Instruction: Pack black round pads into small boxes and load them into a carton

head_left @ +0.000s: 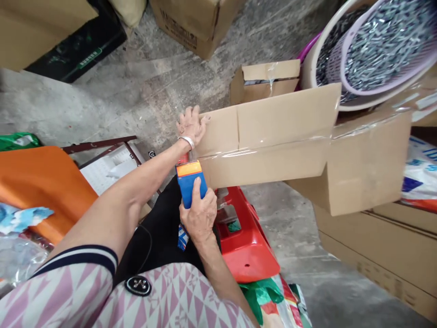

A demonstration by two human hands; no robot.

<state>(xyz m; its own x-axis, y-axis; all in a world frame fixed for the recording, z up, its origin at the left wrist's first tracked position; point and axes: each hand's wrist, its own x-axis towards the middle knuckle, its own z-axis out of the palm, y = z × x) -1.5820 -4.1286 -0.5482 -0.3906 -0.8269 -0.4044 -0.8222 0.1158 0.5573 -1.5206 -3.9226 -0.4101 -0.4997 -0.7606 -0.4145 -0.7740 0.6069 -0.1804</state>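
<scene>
My left hand (191, 124) lies flat with fingers spread against the left end of a brown cardboard box (273, 136), which is tilted and has clear tape along its seam. A silver bangle circles that wrist. My right hand (200, 214) is closed around a blue tape dispenser with an orange top (190, 178), held against the box's lower left edge. Below both hands sits a red plastic stool (249, 246).
A pale basin holding a lilac basket of metal screws (378, 41) rests on cartons at the upper right. A small open carton (264, 79) stands behind the box. More cartons (382, 255) line the right side. An orange sheet (44, 182) lies at left on the concrete floor.
</scene>
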